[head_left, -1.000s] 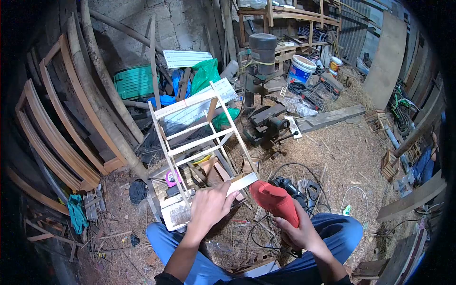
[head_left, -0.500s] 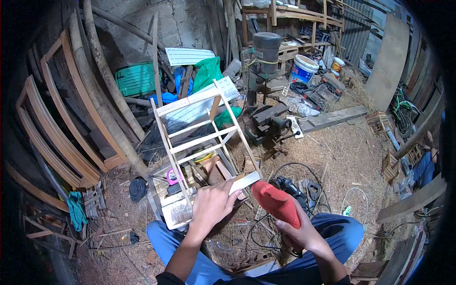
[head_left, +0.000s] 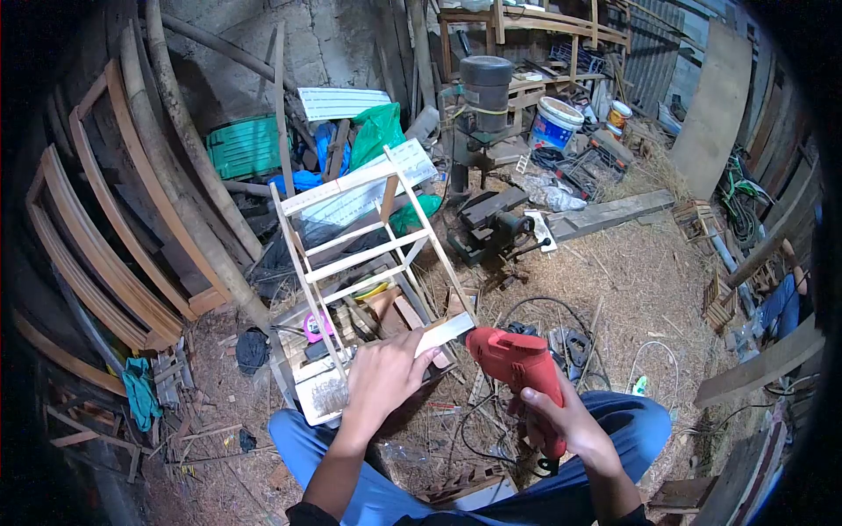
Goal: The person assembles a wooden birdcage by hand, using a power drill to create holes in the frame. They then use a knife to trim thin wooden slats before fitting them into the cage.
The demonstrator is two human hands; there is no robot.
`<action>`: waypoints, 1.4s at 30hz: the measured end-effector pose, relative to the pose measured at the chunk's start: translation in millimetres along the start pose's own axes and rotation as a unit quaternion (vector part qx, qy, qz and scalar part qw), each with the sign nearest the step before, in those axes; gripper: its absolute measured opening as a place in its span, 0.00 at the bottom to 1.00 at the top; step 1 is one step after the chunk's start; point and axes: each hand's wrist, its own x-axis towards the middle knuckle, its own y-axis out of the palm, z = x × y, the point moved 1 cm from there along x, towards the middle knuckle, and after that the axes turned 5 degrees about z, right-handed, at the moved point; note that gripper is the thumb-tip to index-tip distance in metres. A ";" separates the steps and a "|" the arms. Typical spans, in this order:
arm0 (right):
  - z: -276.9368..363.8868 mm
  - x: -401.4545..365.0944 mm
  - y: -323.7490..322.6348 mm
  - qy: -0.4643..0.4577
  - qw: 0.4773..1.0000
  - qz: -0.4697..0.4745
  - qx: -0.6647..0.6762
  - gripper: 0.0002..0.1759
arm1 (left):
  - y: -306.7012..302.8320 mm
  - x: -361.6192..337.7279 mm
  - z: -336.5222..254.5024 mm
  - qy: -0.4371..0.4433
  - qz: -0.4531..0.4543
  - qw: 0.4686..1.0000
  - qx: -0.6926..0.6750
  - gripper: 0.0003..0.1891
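A narrow, ladder-like frame of pale wood (head_left: 367,254) leans away from me, with its near crosspiece (head_left: 449,331) in front of my knees. My left hand (head_left: 383,373) is closed around that crosspiece, fingers over its top. In my right hand (head_left: 570,422) is a red power drill (head_left: 517,358), gripped by its handle. Its dark nose points left and meets the right end of the crosspiece, at the frame's corner. Whether a bit has entered the wood is hidden.
A pink tape measure (head_left: 317,328) and wood offcuts lie beneath the frame. Beyond it stands a bench vise (head_left: 495,215). Black cable (head_left: 478,430) loops over the straw-covered floor beside the drill. Curved wooden frames (head_left: 145,188) lean at left. Another person's jeans (head_left: 779,309) show at far right.
My right hand has rolled the drill from top-up to side-on, and its nose now sits against the crosspiece's end. My left hand keeps its grip. The view has shifted slightly.
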 end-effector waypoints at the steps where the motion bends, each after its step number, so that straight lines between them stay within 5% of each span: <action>1: 0.9 0.1 1.7 0.001 1.000 0.001 -0.017 0.42 | 0.3 -0.1 0.1 0.004 -0.001 1.000 -0.002 0.20; 5: -12.9 11.1 -0.2 -0.173 0.966 0.044 -0.188 0.43 | -1.7 -3.6 -6.8 0.002 0.009 1.000 0.000 0.21; 11: -13.0 8.1 1.2 -0.121 0.982 0.027 -0.145 0.44 | -0.5 -3.9 -5.6 -0.004 0.019 1.000 -0.010 0.21; 32: -29.3 21.7 -7.7 -0.201 0.961 0.027 -0.189 0.44 | 0.4 -1.9 -2.5 -0.006 0.034 0.999 -0.036 0.21; 38: -27.7 17.7 -3.5 -0.128 0.984 0.017 -0.123 0.43 | 1.6 2.4 7.4 0.043 -0.010 0.997 -0.060 0.19; 42: -29.9 21.9 -5.1 -0.160 0.975 0.016 -0.154 0.43 | -6.6 3.1 5.4 0.045 -0.001 0.997 -0.066 0.15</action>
